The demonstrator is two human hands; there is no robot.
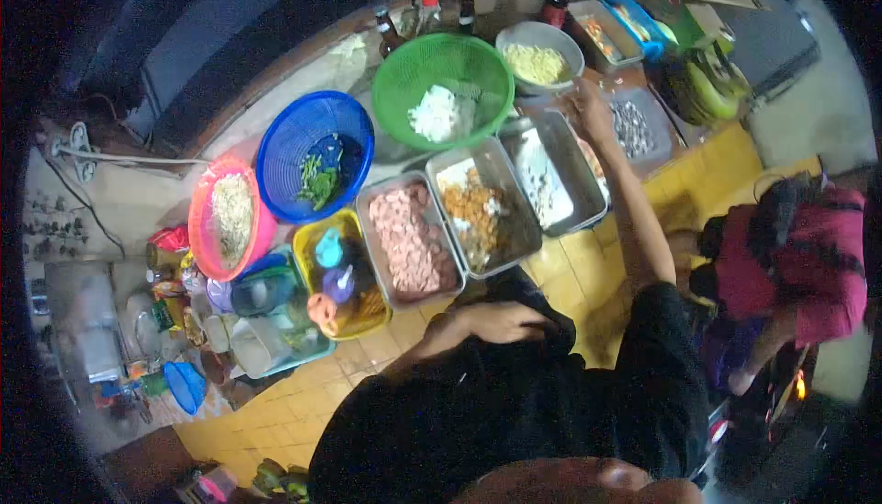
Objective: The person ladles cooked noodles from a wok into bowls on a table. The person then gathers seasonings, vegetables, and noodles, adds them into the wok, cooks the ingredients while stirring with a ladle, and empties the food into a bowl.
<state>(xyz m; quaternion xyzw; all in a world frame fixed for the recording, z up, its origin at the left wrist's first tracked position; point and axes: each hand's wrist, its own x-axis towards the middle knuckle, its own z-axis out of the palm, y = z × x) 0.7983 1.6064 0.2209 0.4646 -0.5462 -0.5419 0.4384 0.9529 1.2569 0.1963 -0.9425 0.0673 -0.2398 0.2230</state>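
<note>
My right hand point(588, 111) reaches forward to the near side of a pale bowl point(576, 43) holding yellow shreds point(536, 64). Its fingers are small and blurred, so a grip on the rim cannot be made out. Below that hand, a metal tray point(602, 207) with white bits is partly covered by my forearm. Against my dark clothing lies my left hand point(503, 322), fingers stretched out and holding nothing. Nearest to it are a tray of pink meat-like pieces point(410, 242) and a tray of orange-brown food point(476, 208).
Farther left stand a green colander point(390, 90), a blue colander point(276, 150), a pink basket point(202, 228) and a yellow basket point(378, 328) with cups. Bottles point(555, 3) line the back. A grey tray point(666, 141) sits rightward. Another person in pink point(790, 265) is at right.
</note>
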